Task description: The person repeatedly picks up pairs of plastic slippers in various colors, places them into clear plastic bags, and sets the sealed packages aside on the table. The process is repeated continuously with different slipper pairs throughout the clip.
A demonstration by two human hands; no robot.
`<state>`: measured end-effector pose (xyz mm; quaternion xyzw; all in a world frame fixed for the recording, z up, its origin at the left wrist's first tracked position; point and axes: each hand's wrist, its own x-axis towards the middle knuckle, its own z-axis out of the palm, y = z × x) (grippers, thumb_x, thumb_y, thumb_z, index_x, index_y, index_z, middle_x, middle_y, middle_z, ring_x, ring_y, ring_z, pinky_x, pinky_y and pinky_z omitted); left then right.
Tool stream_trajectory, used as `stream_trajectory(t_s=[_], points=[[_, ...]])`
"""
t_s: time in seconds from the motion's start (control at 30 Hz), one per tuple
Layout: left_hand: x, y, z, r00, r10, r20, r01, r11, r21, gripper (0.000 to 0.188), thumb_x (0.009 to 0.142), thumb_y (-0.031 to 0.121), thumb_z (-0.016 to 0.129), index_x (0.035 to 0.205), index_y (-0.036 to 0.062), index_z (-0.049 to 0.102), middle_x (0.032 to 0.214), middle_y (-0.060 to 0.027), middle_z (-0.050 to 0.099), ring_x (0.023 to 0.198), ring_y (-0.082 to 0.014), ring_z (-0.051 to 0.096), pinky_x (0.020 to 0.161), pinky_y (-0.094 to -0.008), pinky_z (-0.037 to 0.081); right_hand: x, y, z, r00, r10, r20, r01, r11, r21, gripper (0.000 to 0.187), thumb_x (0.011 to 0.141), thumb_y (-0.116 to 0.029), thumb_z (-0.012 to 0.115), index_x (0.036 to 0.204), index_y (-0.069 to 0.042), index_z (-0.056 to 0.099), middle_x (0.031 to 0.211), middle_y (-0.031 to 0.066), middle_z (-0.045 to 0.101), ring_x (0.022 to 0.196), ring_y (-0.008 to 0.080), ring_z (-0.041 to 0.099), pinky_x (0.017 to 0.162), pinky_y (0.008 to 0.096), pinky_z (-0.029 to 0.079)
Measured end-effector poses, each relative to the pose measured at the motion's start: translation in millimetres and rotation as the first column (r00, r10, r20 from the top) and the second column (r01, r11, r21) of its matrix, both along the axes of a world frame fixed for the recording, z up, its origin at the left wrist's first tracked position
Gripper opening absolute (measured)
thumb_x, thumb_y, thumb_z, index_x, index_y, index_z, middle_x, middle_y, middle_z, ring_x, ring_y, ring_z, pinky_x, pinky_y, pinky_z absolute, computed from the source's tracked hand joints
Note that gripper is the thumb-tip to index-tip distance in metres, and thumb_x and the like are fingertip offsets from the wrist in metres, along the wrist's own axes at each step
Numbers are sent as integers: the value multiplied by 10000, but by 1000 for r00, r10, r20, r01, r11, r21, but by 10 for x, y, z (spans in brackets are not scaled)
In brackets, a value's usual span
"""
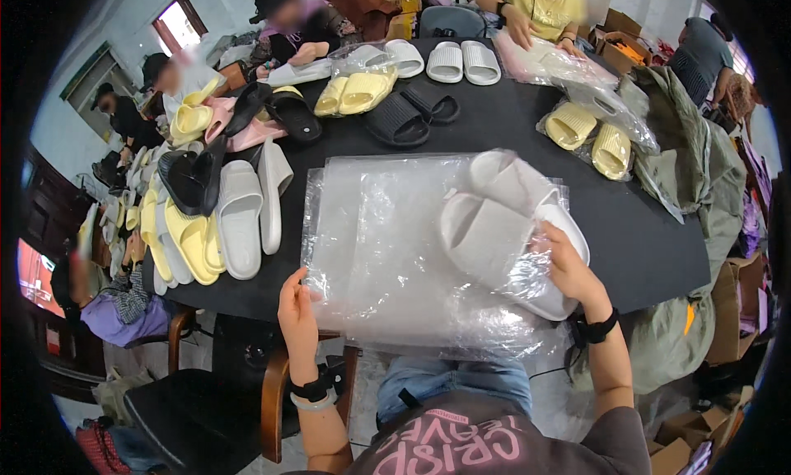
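Note:
A pair of white slippers (488, 238) lies inside clear plastic at the right part of a stack of flat clear plastic bags (395, 244) in front of me. My right hand (568, 265) grips the slippers' right side through the film, fingers bent over the edge. At the stack's left edge, my left hand (298, 314) is upright, its thumb and fingertips closed at the rim of the plastic. The stack hangs slightly over the near table edge toward my lap. Part of the lower slipper is hidden by glare and my right hand.
On the black table (651, 252), grey slippers (241, 219), yellow slippers (188, 236) and black slippers (194, 178) crowd the left. More black slippers (400, 116) and white slippers (445, 61) stand beyond. Bagged yellow slippers (611, 149) lie at right. Co-workers sit around; a wooden-armed chair (276, 405) is lower left.

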<state>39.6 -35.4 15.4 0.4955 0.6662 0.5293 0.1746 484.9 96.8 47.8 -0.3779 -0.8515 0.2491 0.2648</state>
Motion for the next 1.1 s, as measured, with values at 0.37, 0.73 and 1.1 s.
stream_trajectory(t_s=[0.37, 0.73, 1.1], points=[[255, 130, 257, 864, -280, 418, 292, 956, 35, 235, 1007, 12, 472, 1230, -11, 542, 871, -47, 550, 730, -157, 649, 698, -308, 569, 1322, -65, -504, 404, -507, -761, 112, 853, -509, 430, 1048, -183, 455, 1416, 38, 450, 1367, 95, 570, 1239, 203, 547, 1055, 343, 415], [816, -9, 9, 954, -69, -292, 25, 988, -154, 307, 925, -4, 532, 1223, 33, 594, 774, -107, 577, 696, -232, 601, 666, -350, 486, 1368, -439, -534, -151, -530, -835, 148, 823, -549, 519, 1023, -379, 452, 1396, -19, 464, 1286, 106, 588, 1127, 272, 597, 947, 406, 499], [661, 366, -88, 968, -227, -103, 195, 947, -256, 536, 916, 138, 651, 1371, -24, 419, 855, -94, 587, 681, -189, 563, 655, -321, 482, 1366, -541, -624, -225, -539, -812, 343, 736, -584, 671, 1001, -523, 441, 1534, -138, 307, 1530, 50, 394, 1389, 265, 393, 1141, 431, 344]])
